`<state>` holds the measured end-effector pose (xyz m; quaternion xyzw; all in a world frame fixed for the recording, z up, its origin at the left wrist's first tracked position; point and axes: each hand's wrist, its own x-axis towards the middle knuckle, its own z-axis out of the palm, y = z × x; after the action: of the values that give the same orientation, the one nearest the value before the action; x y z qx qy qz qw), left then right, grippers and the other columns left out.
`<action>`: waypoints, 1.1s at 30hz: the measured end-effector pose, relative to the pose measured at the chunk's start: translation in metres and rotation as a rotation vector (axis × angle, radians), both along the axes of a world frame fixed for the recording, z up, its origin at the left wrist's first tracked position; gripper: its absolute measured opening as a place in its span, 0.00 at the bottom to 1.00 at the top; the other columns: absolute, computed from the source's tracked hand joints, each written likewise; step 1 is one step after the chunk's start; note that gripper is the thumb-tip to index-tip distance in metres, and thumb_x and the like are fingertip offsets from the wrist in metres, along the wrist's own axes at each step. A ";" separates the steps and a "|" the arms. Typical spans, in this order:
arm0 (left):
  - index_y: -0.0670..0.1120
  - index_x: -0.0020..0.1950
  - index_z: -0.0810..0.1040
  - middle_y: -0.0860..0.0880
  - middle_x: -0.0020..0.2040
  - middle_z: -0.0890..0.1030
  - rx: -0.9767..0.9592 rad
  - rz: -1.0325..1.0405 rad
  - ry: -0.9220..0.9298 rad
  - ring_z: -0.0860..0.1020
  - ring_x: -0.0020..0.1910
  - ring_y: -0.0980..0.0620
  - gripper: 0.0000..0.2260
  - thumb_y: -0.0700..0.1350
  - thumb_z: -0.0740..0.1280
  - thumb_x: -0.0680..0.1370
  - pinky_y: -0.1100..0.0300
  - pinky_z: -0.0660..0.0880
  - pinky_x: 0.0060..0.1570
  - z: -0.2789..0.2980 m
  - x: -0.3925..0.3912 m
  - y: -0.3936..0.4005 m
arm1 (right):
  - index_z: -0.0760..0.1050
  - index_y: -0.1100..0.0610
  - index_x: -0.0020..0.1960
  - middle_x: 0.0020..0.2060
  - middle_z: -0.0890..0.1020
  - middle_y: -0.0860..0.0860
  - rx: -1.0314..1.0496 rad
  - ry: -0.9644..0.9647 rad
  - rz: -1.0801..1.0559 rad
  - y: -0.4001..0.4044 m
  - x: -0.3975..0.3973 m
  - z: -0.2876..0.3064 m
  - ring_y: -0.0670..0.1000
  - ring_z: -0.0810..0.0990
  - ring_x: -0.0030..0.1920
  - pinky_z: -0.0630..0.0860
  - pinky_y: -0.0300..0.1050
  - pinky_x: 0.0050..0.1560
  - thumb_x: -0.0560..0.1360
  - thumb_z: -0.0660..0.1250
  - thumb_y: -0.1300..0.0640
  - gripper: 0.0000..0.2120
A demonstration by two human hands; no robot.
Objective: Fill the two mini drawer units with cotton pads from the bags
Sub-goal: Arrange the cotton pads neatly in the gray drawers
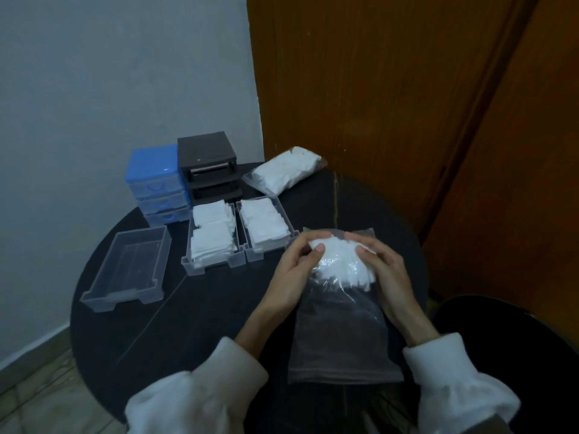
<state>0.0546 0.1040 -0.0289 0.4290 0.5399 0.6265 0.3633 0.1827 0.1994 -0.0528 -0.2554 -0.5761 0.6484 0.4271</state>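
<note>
The clear plastic bag (340, 311) is held between both hands, its remaining cotton pads (340, 256) bunched at the far end under the fingertips. Left hand (294, 270) and right hand (383, 270) each curl round that wad, thumbs on top. Probably feather-light, soft and squashy, with slippery crinkly film, so I'd pinch the pads through it. Just beyond the left hand sit two clear drawers (233, 263) packed with square pads, then an empty drawer (94, 297), blue unit (155, 166) and black unit (203, 147).

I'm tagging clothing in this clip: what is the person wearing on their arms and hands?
Both hands, left hand and right hand, are bare: no gloves, rings or watch show. Each forearm wears a thick white fleecy sleeve with a bulky cuff.
</note>
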 end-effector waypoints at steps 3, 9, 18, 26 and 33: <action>0.41 0.52 0.76 0.49 0.44 0.79 -0.020 0.019 -0.071 0.76 0.42 0.52 0.05 0.36 0.62 0.78 0.62 0.73 0.42 -0.002 0.000 -0.001 | 0.83 0.52 0.45 0.46 0.84 0.51 0.049 0.013 -0.009 -0.003 0.002 0.002 0.50 0.82 0.49 0.79 0.40 0.47 0.74 0.64 0.66 0.12; 0.35 0.46 0.76 0.49 0.40 0.79 0.009 0.050 -0.059 0.77 0.37 0.60 0.03 0.33 0.62 0.76 0.69 0.73 0.38 -0.006 0.000 -0.001 | 0.80 0.56 0.43 0.39 0.85 0.44 0.158 -0.050 -0.004 -0.006 0.005 0.005 0.43 0.82 0.44 0.78 0.37 0.44 0.71 0.66 0.70 0.10; 0.39 0.46 0.77 0.47 0.36 0.80 0.044 0.147 -0.045 0.79 0.36 0.55 0.03 0.36 0.64 0.77 0.63 0.75 0.37 -0.014 -0.002 0.002 | 0.80 0.61 0.45 0.40 0.84 0.53 0.121 -0.101 -0.017 -0.008 0.003 0.003 0.49 0.84 0.42 0.78 0.37 0.40 0.73 0.67 0.65 0.04; 0.44 0.59 0.75 0.49 0.52 0.82 0.129 0.201 -0.155 0.81 0.51 0.51 0.12 0.43 0.63 0.76 0.58 0.78 0.51 -0.004 -0.002 0.000 | 0.72 0.57 0.61 0.53 0.79 0.44 0.135 -0.032 0.041 -0.008 0.003 0.004 0.40 0.79 0.53 0.75 0.34 0.47 0.76 0.62 0.65 0.14; 0.51 0.74 0.61 0.60 0.68 0.68 0.112 0.056 0.022 0.68 0.65 0.69 0.24 0.36 0.60 0.80 0.70 0.69 0.60 -0.006 0.002 -0.004 | 0.73 0.53 0.55 0.48 0.79 0.47 0.177 -0.026 -0.158 -0.005 0.003 0.001 0.43 0.80 0.48 0.76 0.35 0.46 0.74 0.67 0.66 0.13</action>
<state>0.0567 0.1000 -0.0348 0.4403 0.5197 0.6610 0.3150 0.1852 0.1948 -0.0519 -0.2697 -0.6148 0.5561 0.4900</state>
